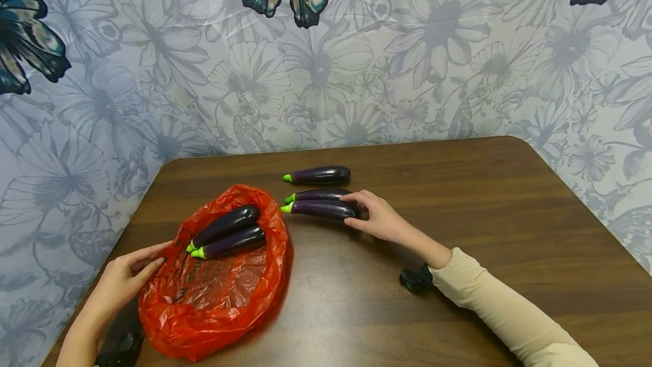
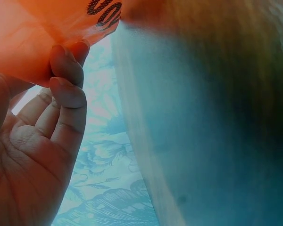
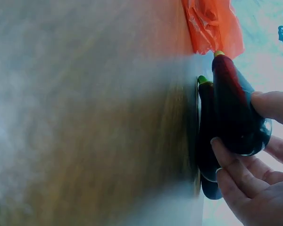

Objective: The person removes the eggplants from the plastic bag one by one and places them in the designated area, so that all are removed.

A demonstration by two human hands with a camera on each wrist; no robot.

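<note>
A red plastic bag (image 1: 214,293) lies open on the left of the brown table (image 1: 458,197), with two purple eggplants (image 1: 226,232) inside. My left hand (image 1: 157,257) pinches the bag's rim at its left side; in the left wrist view its fingers (image 2: 66,80) press on the orange film (image 2: 33,37). Three more eggplants lie on the table right of the bag. My right hand (image 1: 355,207) grips the blunt end of the nearest eggplant (image 1: 316,209), also seen close up as the eggplant (image 3: 236,103). A second eggplant (image 1: 318,193) lies against it and a third eggplant (image 1: 320,175) lies farther back.
A floral cloth with butterflies (image 1: 326,61) hangs behind the table. A black wrist-camera mount (image 1: 415,278) sits under my right sleeve. The table's rounded corners are at the back left and back right.
</note>
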